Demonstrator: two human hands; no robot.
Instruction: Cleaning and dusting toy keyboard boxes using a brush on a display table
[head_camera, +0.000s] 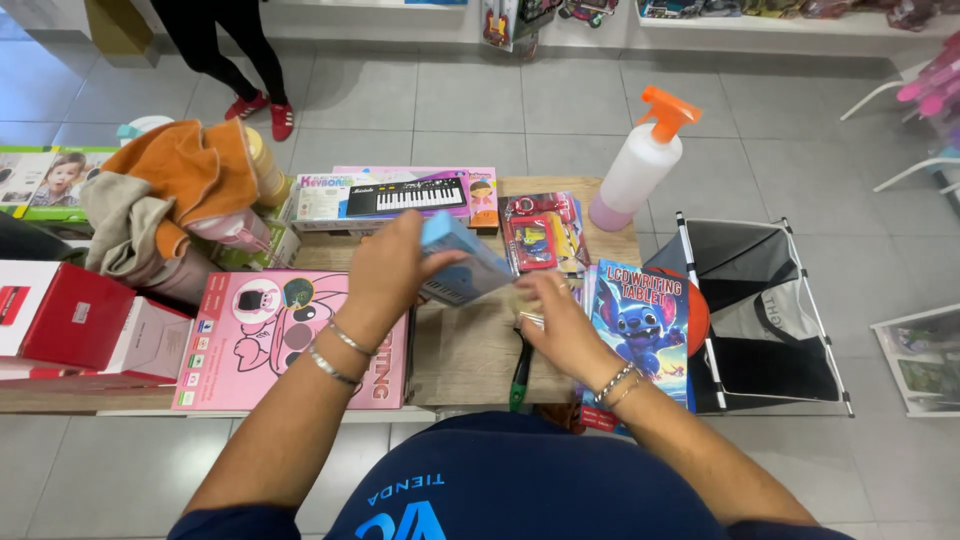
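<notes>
Left hand (392, 268) wraps the upper end of a small light-blue cardboard box (462, 260), held tilted above the wooden tabletop (462, 352); right hand (560, 322) pinches its lower right corner. Bare wood lies beneath, hemmed by a flat pink carton (262, 345) left and a blue tablet package (640, 320) right, near the front edge

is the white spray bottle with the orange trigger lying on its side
No, the white spray bottle with the orange trigger stands upright, slightly tilted in the picture, at the far edge of the wooden table.
</notes>
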